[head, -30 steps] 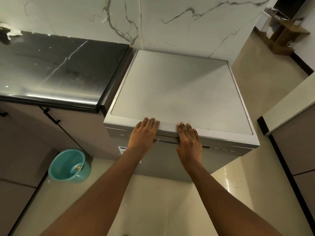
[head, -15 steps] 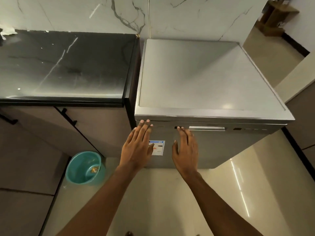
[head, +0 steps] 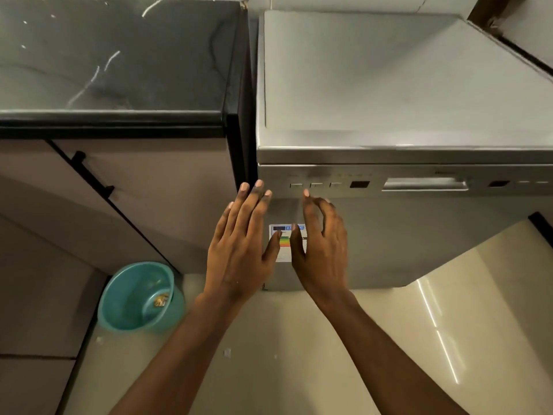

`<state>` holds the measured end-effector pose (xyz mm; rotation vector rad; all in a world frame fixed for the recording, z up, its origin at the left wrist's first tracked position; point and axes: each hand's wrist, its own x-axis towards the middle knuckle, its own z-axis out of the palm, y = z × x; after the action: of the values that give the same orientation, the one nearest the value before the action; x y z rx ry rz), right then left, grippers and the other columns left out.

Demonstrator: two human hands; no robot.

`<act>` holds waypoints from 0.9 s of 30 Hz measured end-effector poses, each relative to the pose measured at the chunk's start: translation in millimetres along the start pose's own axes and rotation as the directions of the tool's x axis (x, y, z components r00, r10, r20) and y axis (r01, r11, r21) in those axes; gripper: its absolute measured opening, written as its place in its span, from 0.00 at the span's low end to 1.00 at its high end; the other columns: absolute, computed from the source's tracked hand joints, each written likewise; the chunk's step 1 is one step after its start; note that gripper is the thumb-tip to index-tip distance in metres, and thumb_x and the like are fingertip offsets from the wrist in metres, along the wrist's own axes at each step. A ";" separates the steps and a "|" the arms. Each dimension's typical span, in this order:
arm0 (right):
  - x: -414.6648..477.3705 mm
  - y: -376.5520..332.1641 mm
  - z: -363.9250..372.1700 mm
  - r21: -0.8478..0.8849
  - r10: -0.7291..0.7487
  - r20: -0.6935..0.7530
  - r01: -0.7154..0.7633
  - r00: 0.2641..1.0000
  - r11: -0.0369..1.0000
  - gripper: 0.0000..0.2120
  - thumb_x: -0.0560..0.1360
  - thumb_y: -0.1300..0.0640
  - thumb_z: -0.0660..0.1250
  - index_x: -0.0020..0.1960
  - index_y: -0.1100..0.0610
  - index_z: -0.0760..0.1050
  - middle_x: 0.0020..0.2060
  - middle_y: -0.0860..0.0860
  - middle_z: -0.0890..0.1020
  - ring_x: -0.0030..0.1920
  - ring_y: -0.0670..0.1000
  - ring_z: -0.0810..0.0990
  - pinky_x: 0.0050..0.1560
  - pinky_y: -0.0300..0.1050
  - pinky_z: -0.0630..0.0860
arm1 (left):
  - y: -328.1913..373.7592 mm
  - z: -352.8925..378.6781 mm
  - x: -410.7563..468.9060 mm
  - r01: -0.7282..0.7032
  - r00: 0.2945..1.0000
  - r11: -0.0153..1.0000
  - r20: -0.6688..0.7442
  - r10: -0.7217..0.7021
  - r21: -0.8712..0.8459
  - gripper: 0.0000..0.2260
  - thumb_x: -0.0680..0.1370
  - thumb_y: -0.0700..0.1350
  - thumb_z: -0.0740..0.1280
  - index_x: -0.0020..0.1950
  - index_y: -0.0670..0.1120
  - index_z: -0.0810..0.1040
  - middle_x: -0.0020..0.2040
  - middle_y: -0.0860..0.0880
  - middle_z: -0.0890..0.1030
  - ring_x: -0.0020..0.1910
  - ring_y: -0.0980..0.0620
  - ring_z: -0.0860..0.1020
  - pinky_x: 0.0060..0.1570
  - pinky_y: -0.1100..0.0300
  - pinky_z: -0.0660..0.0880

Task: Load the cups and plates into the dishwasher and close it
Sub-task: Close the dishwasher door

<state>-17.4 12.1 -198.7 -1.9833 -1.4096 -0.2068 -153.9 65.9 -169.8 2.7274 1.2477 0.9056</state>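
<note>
A silver dishwasher [head: 404, 85] stands at the right with its door [head: 419, 241] closed. Its control strip carries small buttons [head: 315, 185] and a recessed handle [head: 425, 184]. My left hand [head: 242, 244] hovers in front of the door's upper left corner, fingers straight and holding nothing. My right hand [head: 323, 244] is beside it with loosely bent fingers, its index fingertip just below the buttons. An energy label [head: 285, 235] on the door shows between the two hands. No cups or plates are in view.
A black marble counter [head: 119, 61] with beige cabinet doors [head: 149, 199] adjoins the dishwasher on the left. A teal plastic basin [head: 134, 298] sits on the glossy floor [head: 299, 354] by the cabinet. Another dark-edged counter shows at the far right.
Both hands came off the dishwasher's top front edge and dropped lower in front of the closed door. The view moved closer and to the left; my right fingers have bent slightly.
</note>
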 end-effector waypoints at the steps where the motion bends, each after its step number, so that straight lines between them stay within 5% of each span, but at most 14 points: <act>1: 0.6 2.6 6.6 -0.021 -0.015 -0.012 0.015 1.000 1.000 0.35 0.73 0.51 0.67 0.76 0.53 0.56 0.68 0.62 0.69 0.69 0.62 0.69 0.62 0.58 0.73 | -2.8 6.2 -3.9 -0.003 1.000 1.000 -0.008 0.003 0.001 0.30 0.77 0.49 0.67 0.76 0.43 0.60 0.77 0.45 0.59 0.78 0.49 0.52 0.75 0.53 0.54; 18: 10.6 0.0 36.2 -0.294 -0.053 -0.089 0.025 0.995 0.955 0.34 0.71 0.58 0.66 0.75 0.57 0.63 0.63 0.60 0.74 0.62 0.60 0.68 0.57 0.56 0.72 | -27.3 21.0 -3.7 -0.005 1.000 1.000 -0.027 0.005 -0.002 0.28 0.78 0.50 0.64 0.75 0.43 0.61 0.77 0.46 0.60 0.77 0.50 0.52 0.75 0.53 0.55; 27: 10.3 -11.6 19.6 -0.296 0.008 -0.005 -0.009 1.000 0.955 0.34 0.70 0.57 0.69 0.74 0.56 0.64 0.61 0.60 0.74 0.59 0.60 0.73 0.53 0.53 0.74 | -30.4 -1.8 3.7 0.010 1.000 1.000 -0.023 -0.010 -0.005 0.27 0.78 0.53 0.59 0.75 0.44 0.61 0.77 0.46 0.61 0.77 0.50 0.53 0.74 0.52 0.56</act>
<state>-28.4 34.1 -203.3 -2.2279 -1.4344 -0.4406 -173.9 88.8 -173.6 2.7118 1.2606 0.9411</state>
